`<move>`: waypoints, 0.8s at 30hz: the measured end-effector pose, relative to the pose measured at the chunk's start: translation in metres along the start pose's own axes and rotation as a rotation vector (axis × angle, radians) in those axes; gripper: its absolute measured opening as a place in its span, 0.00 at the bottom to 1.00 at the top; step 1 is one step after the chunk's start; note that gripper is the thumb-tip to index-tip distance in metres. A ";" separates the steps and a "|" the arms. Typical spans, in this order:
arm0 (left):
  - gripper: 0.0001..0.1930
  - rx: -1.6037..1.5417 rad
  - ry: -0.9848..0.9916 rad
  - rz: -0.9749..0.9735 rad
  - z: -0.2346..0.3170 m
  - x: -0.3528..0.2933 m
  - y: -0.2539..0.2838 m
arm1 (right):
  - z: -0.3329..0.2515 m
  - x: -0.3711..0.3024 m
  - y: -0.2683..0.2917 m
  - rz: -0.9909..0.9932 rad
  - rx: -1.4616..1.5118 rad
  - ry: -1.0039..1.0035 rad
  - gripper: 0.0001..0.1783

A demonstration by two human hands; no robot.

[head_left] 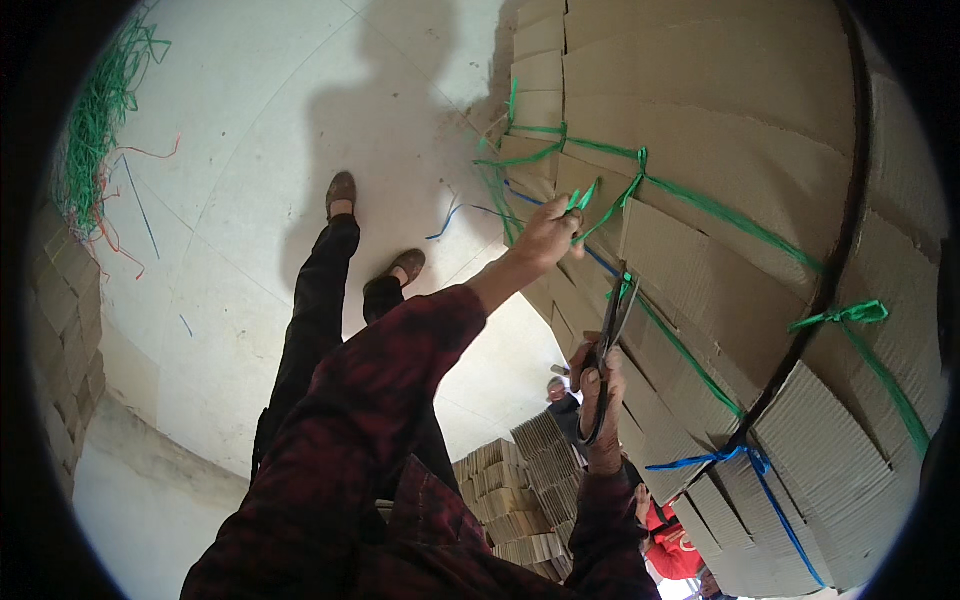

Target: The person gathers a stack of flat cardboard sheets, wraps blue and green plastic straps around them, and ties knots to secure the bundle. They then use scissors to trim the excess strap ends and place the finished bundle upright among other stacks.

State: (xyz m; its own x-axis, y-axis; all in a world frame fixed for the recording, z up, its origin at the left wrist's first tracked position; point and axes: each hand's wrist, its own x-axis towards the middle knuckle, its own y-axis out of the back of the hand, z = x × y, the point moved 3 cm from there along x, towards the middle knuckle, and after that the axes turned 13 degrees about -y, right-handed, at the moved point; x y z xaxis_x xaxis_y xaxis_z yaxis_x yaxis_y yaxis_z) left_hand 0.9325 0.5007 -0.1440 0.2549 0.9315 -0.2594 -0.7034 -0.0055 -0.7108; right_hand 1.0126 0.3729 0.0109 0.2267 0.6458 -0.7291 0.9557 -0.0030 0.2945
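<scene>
My left hand [548, 238] is closed on a length of green plastic twine [610, 207], whose loose ends poke up above the fingers. This twine runs to a knot on a tall stack of flat cardboard [720, 60]. My right hand [603, 385] grips a pair of dark metal scissors [609, 335] by the handles. The scissor blades point up toward the left hand and lie at another green strand on the cardboard's side. Whether the blades have closed on that strand I cannot tell.
Blue twine [735, 456] also ties the cardboard at lower right. A heap of green twine [95, 130] lies on the floor [230, 250] at far left, above stacked cardboard [65, 320]. More cardboard piles [510, 490] and people, one in red [675, 550], appear at the bottom.
</scene>
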 end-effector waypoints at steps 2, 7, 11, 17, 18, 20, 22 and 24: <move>0.05 -0.254 0.134 -0.018 0.009 -0.013 0.013 | -0.001 0.011 0.003 -0.022 0.151 -0.118 0.35; 0.07 -0.168 0.313 -0.038 0.081 -0.017 0.049 | -0.027 0.039 -0.016 -0.043 -0.119 0.026 0.33; 0.08 0.006 0.192 -0.177 0.112 -0.006 0.052 | -0.037 0.067 -0.023 -0.073 -0.017 0.074 0.22; 0.10 0.093 0.235 -0.188 0.110 0.001 0.059 | -0.055 0.110 -0.042 -0.069 0.109 0.135 0.25; 0.10 0.092 0.254 -0.186 0.107 0.002 0.063 | -0.054 0.115 -0.044 -0.058 0.134 0.096 0.25; 0.10 0.158 0.235 -0.172 0.103 0.005 0.073 | -0.057 0.111 -0.047 -0.095 0.144 0.113 0.27; 0.10 0.294 0.157 -0.146 0.100 0.011 0.090 | -0.050 0.102 -0.048 -0.062 0.107 0.148 0.28; 0.08 0.195 0.202 -0.006 0.093 0.019 0.116 | -0.033 0.091 -0.046 -0.044 0.090 0.087 0.29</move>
State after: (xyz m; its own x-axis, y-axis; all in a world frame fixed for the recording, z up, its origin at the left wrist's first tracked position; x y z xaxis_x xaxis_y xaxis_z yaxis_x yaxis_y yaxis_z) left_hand 0.7944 0.5517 -0.1707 0.3730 0.8398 -0.3944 -0.8107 0.0884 -0.5787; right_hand 0.9834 0.4572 -0.0486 0.1712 0.7104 -0.6827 0.9781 -0.0394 0.2042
